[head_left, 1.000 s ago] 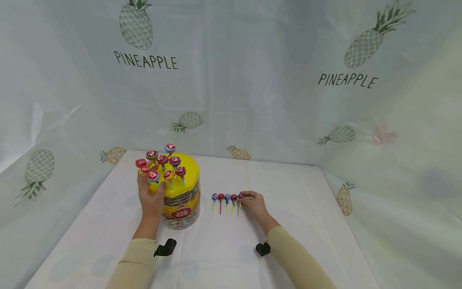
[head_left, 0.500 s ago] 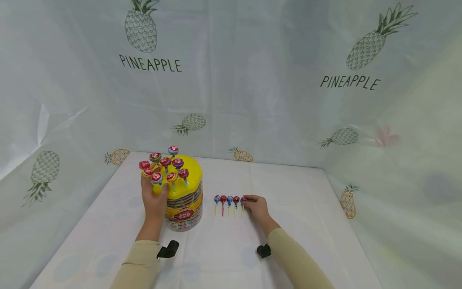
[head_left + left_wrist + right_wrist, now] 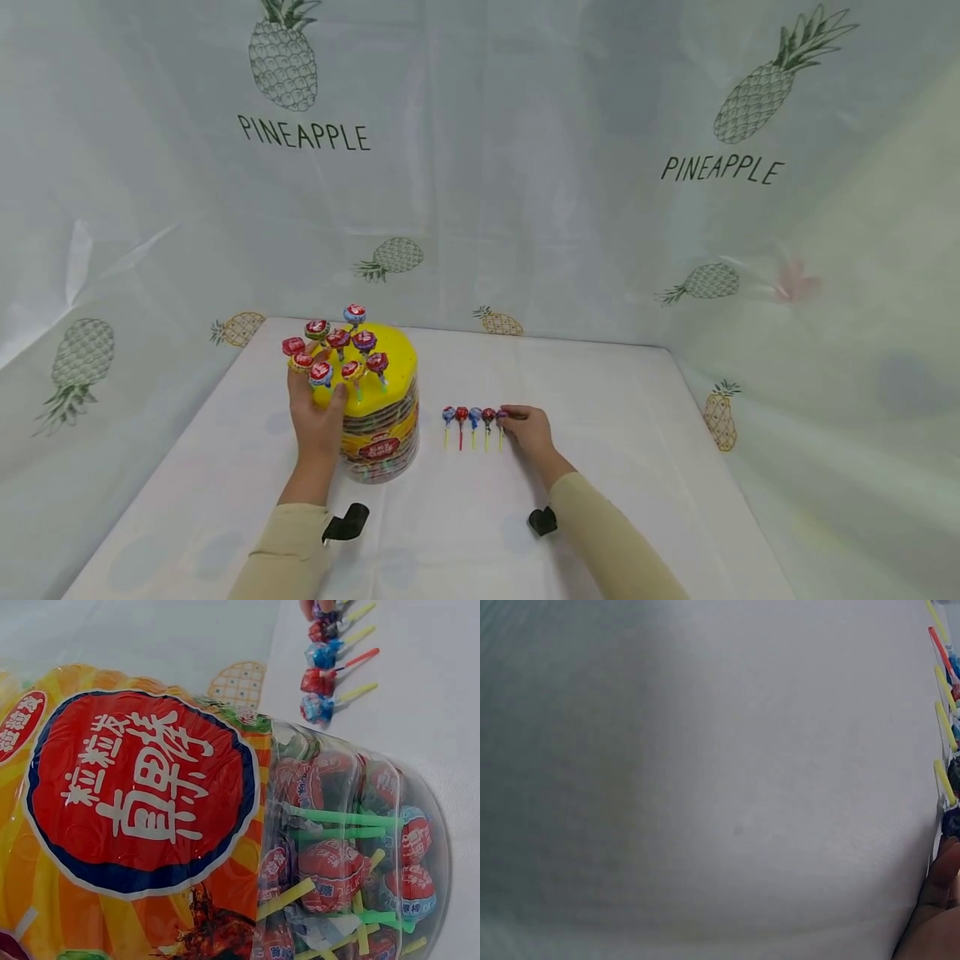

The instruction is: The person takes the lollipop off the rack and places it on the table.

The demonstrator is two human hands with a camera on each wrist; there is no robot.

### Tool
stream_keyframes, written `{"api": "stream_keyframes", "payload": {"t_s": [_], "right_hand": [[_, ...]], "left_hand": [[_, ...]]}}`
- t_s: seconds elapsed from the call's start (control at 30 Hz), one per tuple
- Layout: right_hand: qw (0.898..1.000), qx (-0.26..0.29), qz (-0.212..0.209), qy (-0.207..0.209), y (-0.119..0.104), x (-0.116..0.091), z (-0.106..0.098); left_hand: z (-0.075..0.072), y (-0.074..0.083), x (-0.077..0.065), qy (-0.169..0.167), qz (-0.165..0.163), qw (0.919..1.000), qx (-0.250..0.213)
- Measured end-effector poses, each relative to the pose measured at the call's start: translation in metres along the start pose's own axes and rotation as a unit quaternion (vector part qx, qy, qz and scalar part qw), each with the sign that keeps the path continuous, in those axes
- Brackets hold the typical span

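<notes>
A clear lollipop jar with a yellow lid stands left of the table's middle. Several wrapped lollipops stick up from the lid. My left hand grips the jar near its top, thumb at the front and fingers behind, partly hidden by the lollipops. Right of the jar, several lollipops lie side by side, heads away from me. At the row's right end my right hand pinches a purple-wrapped lollipop by its head. The left wrist view shows the jar's red and orange label and lollipops inside.
A white cloth with pale spots covers the table. Behind and beside it hangs a pineapple-print curtain. Dark wrist cameras sit below both hands, at the cuffs of the tan sleeves.
The head view shifts slightly between frames. My left hand stays on the jar, and my right hand stays at the purple lollipop at the row's end.
</notes>
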State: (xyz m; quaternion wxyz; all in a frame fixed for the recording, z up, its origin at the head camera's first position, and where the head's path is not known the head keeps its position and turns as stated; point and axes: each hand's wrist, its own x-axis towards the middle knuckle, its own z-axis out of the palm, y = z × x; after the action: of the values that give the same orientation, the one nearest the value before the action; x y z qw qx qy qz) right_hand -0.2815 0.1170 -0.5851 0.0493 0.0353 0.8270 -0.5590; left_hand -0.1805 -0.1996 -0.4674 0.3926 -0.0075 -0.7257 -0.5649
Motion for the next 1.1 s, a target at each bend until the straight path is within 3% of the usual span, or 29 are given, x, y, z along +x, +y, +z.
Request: {"api": "stream_keyframes", "payload": {"t_s": [0.27, 0.53, 1.1], "right_hand": [[1.0, -0.022, -0.013, 0.001, 0.0026, 0.0014, 0.0018], [1.0, -0.024, -0.012, -0.006, 0.0025, 0.0009, 0.0024], [1.0, 0.025, -0.005, -0.018, 0.0013, -0.0015, -0.0008]], "left_hand": [[0.0007, -0.0002, 0.002, -0.004, 0.019, 0.9998, -0.01], [-0.0013, -0.0023, 0.0019, -0.004, 0.006, 0.9999, -0.012], [-0.0017, 0.0011, 0.0005, -0.008, 0.008, 0.9996, -0.024]]}}
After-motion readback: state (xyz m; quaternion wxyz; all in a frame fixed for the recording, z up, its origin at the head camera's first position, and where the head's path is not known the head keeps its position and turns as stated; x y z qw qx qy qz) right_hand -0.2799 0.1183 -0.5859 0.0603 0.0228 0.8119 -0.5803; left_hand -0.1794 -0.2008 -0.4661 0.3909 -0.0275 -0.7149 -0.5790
